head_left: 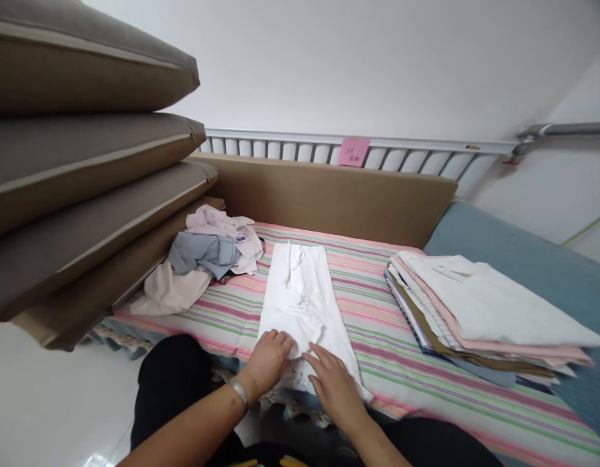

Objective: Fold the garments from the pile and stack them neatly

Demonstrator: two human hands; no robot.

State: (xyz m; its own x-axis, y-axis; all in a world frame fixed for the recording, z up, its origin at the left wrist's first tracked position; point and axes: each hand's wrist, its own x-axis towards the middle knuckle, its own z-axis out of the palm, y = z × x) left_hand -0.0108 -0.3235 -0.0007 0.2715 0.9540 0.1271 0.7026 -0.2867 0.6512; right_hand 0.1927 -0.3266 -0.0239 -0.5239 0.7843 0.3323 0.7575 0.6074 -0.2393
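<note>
A white garment [307,279] lies on the striped bedcover [368,285] between crumpled clothes [202,253] and a folded stack [494,305]. The left hand [269,358] curls over it, its grip impossible to tell; the right hand [336,386] touches the cloth, grip wide.

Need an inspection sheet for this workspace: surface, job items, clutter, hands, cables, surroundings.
Surface: striped cloth, under the garment.
Job items: white garment, laid lengthwise, drawstring at far end, near part rumpled.
Clutter: rumpled clothes at left; folded stack at right.
Hands: left hand and right hand at the garment's near part; grip unclear.
Cables: nothing seen for certain; thin green line on right wall, nature unclear.
Surroundings: stacked cushions at left; radiator behind, bearing pink note.
</note>
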